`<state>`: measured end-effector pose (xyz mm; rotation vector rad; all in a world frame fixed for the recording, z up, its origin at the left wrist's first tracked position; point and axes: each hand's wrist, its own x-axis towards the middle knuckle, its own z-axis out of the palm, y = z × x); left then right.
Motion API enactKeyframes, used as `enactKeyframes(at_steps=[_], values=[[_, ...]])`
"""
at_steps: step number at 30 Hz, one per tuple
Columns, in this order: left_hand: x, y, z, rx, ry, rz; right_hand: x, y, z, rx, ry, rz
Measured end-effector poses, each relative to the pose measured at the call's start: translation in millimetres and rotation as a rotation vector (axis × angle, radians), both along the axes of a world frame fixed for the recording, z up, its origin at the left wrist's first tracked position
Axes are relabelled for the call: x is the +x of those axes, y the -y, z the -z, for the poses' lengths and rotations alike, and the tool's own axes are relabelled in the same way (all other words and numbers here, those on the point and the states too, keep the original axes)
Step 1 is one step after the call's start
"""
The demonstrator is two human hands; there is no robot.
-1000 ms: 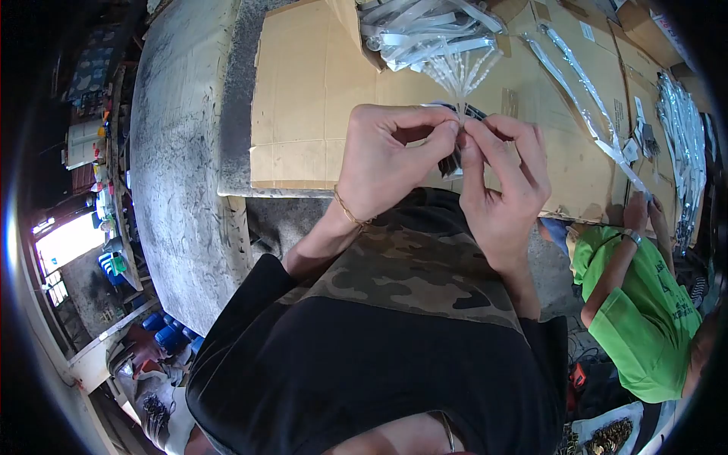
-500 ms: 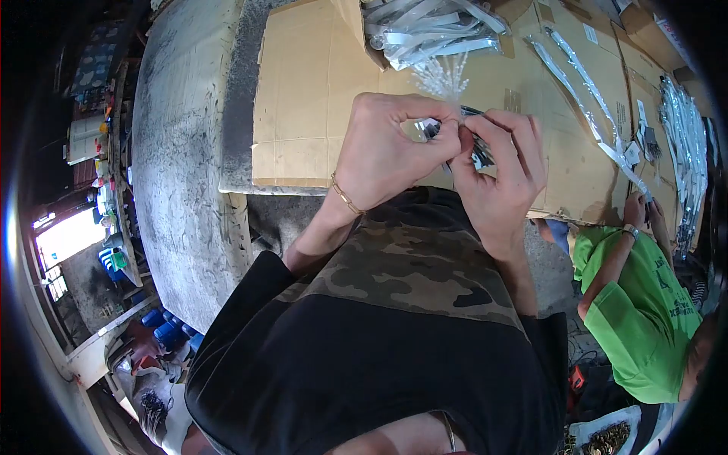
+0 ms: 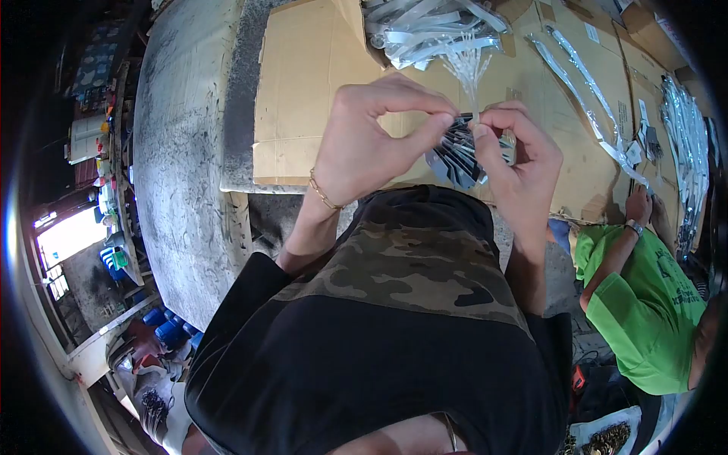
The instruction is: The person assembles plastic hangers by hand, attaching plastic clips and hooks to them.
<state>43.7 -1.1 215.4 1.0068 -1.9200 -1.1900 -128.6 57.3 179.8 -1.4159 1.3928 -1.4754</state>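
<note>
Above a worktop (image 3: 182, 152) of rough grey concrete spread with flattened brown cardboard sheets (image 3: 303, 91), a person in a black-and-camouflage shirt holds both bare hands raised close together. Left hand (image 3: 371, 144), with a thin gold bracelet (image 3: 322, 193) at the wrist, pinches thumb and forefinger shut on the top of a fanned bunch of dark, silvery flat tags (image 3: 455, 155). Right hand (image 3: 523, 163) closes its grip on the same bunch from the other side, fingertips meeting the left hand's at the pinch point. From that point a spray of thin clear plastic strands (image 3: 470, 72) stands upward and spreads out. The bunch hangs in the air between the two hands, just above the near edge of the cardboard and in front of the person's chest. Behind it, at the far side of the cardboard, lies a loose heap of shiny silver-white strips (image 3: 425, 30); more long silver strips (image 3: 584, 106) lie across the cardboard to the right. At the right edge a second person in a bright green shirt (image 3: 637, 318) rests a hand (image 3: 641, 205) with a wristwatch on the cardboard's edge.
</note>
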Motion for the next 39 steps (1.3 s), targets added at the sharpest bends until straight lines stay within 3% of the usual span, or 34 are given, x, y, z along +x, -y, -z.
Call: enactKeyframes(at_steps=[7,15,23,27,32,39], values=[[-13.2,-8.3,3.2,-0.059,-0.043,0.001,4.0,-2.4,-7.4,0.009,-0.031,0.028],[-17.8,-8.9,2.0,-0.201,0.034,-0.057,9.2,-2.1,-9.6,-0.132,-0.318,0.133],[-17.8,-8.8,0.3,0.042,0.075,-0.079,4.1,-1.3,-7.8,-0.174,-0.334,0.077],[-16.7,-12.0,3.8,0.037,0.035,-0.088,4.8,-3.0,-8.3,-0.148,-0.293,0.081],[-14.8,-14.3,9.0,-0.002,-0.096,-0.049,4.8,-2.3,-6.5,-0.173,-0.373,0.143],[-17.8,-13.7,7.7,-0.251,0.028,-0.112,6.7,-1.9,-7.5,-0.236,-0.455,0.159]])
